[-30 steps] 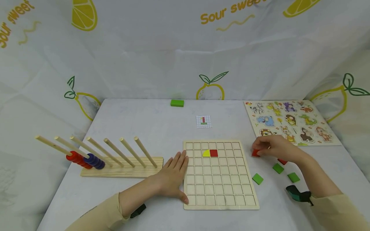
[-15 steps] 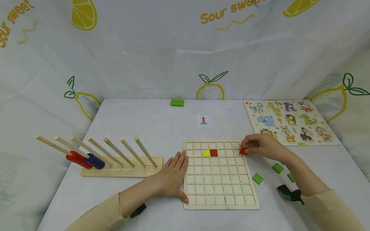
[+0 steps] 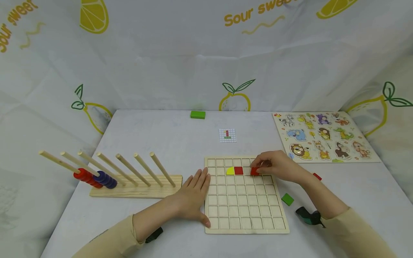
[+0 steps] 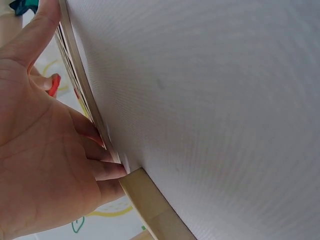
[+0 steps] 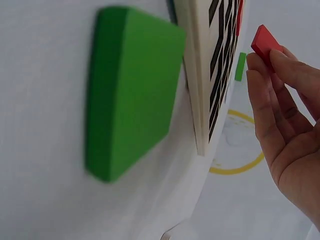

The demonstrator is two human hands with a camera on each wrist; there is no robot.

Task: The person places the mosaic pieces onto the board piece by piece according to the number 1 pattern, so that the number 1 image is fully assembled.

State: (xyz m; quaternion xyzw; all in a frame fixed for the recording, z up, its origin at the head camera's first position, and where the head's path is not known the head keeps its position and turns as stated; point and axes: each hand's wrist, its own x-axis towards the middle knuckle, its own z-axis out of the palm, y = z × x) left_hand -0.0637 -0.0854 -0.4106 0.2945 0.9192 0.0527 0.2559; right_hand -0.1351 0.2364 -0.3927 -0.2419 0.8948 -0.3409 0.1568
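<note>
My right hand [image 3: 277,165] pinches a red square tile [image 5: 266,44] between thumb and fingers, held above the upper right part of a wooden grid board [image 3: 226,200]. Flat on the table, my left hand [image 3: 193,195] has its fingers spread and touches the board's left edge; the left wrist view shows its palm [image 4: 50,155] beside that edge. In the board's second row a yellow quarter-round tile [image 3: 230,171] lies just left of a red square tile [image 3: 238,171]. A small printed pattern card [image 3: 227,135] is behind the board.
Right of the board are a green tile [image 3: 287,199] and a red tile [image 3: 317,176], near the right forearm. An animal puzzle [image 3: 326,138] lies at back right, a green block [image 3: 198,115] at the back. A peg rack [image 3: 135,190] with red and blue rings stands left.
My right hand has carried the red tile leftward, from the table beside the board to over the grid. The left hand has stayed in place.
</note>
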